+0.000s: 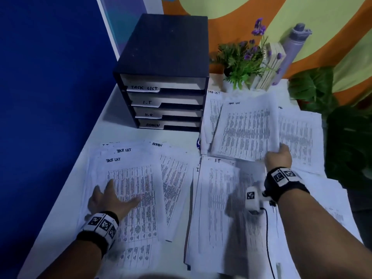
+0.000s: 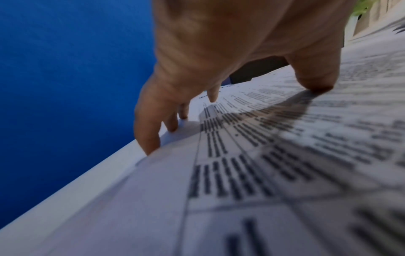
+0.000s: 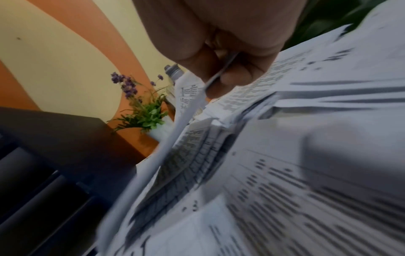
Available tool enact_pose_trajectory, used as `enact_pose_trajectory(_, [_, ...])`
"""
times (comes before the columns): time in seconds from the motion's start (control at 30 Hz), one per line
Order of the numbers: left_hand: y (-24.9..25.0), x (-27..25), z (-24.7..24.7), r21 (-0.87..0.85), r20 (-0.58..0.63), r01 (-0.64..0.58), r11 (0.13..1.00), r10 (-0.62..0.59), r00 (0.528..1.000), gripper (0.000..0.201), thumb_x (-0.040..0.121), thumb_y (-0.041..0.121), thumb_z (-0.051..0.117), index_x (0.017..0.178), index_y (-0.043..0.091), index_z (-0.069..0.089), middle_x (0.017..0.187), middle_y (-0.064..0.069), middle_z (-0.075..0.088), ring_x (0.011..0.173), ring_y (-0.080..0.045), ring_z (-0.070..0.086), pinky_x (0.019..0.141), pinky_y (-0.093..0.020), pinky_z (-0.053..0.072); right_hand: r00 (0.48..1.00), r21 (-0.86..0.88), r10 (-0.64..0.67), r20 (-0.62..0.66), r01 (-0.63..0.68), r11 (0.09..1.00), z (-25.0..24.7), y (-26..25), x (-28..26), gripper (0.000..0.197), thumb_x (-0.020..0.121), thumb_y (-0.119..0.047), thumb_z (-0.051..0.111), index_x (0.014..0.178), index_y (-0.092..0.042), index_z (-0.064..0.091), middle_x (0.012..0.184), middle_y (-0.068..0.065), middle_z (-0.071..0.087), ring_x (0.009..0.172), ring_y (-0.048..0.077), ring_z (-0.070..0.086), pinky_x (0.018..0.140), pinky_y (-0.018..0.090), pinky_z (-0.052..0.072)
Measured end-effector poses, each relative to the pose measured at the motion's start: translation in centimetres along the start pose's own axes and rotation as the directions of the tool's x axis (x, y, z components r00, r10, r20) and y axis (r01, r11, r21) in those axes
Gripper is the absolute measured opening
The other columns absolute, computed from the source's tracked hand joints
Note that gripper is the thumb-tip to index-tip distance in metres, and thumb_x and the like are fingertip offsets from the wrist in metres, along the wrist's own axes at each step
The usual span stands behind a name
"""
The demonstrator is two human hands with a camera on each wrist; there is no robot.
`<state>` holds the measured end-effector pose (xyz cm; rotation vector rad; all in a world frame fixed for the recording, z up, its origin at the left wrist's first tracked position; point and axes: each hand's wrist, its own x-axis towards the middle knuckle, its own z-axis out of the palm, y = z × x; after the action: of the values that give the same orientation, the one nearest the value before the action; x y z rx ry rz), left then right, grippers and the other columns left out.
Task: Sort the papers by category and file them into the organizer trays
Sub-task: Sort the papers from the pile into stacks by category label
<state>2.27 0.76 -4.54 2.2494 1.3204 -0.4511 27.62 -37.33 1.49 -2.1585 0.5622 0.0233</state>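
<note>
A dark organizer (image 1: 163,57) stands at the back with trays labelled TASK LIST (image 1: 144,88), I.T, H.R and ADMIN. Printed sheets cover the white table (image 1: 112,109). My left hand (image 1: 109,200) lies flat with spread fingers (image 2: 149,138) on the near-left TASK LIST pile (image 1: 132,198). My right hand (image 1: 278,157) pinches the near edge of a TASK LIST sheet (image 1: 247,129) and holds it lifted off the right-hand pile; the wrist view shows the sheet's edge (image 3: 186,117) between thumb and fingers. An I.T pile (image 1: 219,208) lies below it and an ADMIN sheet (image 1: 173,178) in the middle.
A pot of purple flowers (image 1: 243,61), a wooden block (image 1: 269,65) and a grey bottle (image 1: 291,51) stand behind the right-hand papers. Large green leaves (image 1: 330,109) crowd the right edge. A blue wall (image 1: 50,97) runs along the table's left side.
</note>
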Motion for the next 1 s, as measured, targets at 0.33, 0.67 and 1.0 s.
enact_pose_trajectory(0.33, [-2.4, -0.1, -0.5, 0.017, -0.036, 0.02, 1.0, -0.019, 0.999, 0.122, 0.049, 0.068, 0.082, 0.148, 0.038, 0.017, 0.154, -0.001, 0.006, 0.139, -0.04, 0.015, 0.105, -0.062, 0.034, 0.857, -0.056, -0.11, 0.504, 0.159, 0.986, 7.8, -1.4, -10.3, 0.015, 0.093, -0.016, 0.054, 0.101, -0.012, 0.066, 0.097, 0.012, 0.072, 0.078, 0.027, 0.069, 0.075, 0.042, 0.059])
enact_pose_trajectory(0.67, [-4.6, -0.1, -0.9, 0.008, -0.074, -0.016, 1.0, 0.017, 0.997, 0.111, 0.057, 0.059, 0.083, 0.146, 0.04, 0.02, 0.146, 0.003, 0.018, 0.134, -0.035, 0.028, 0.101, -0.057, 0.041, 0.706, -0.121, -0.201, 0.679, 0.378, 0.918, 12.7, 1.2, -19.9, 0.017, 0.082, -0.003, 0.053, 0.09, -0.018, 0.054, 0.099, 0.009, 0.06, 0.082, 0.021, 0.058, 0.069, 0.021, 0.044])
enact_pose_trajectory(1.0, [-5.4, -0.3, -1.2, -0.05, -0.064, -0.051, 0.997, 0.048, 0.997, 0.122, 0.052, 0.053, 0.088, 0.148, 0.038, 0.015, 0.149, -0.01, 0.027, 0.138, -0.034, 0.028, 0.109, -0.053, 0.035, 0.446, 0.089, -0.751, 0.487, 0.83, 0.55, 12.6, -2.2, -22.9, 0.033, 0.072, 0.017, 0.049, 0.087, -0.008, 0.065, 0.095, 0.004, 0.051, 0.084, 0.025, 0.067, 0.061, 0.024, 0.052])
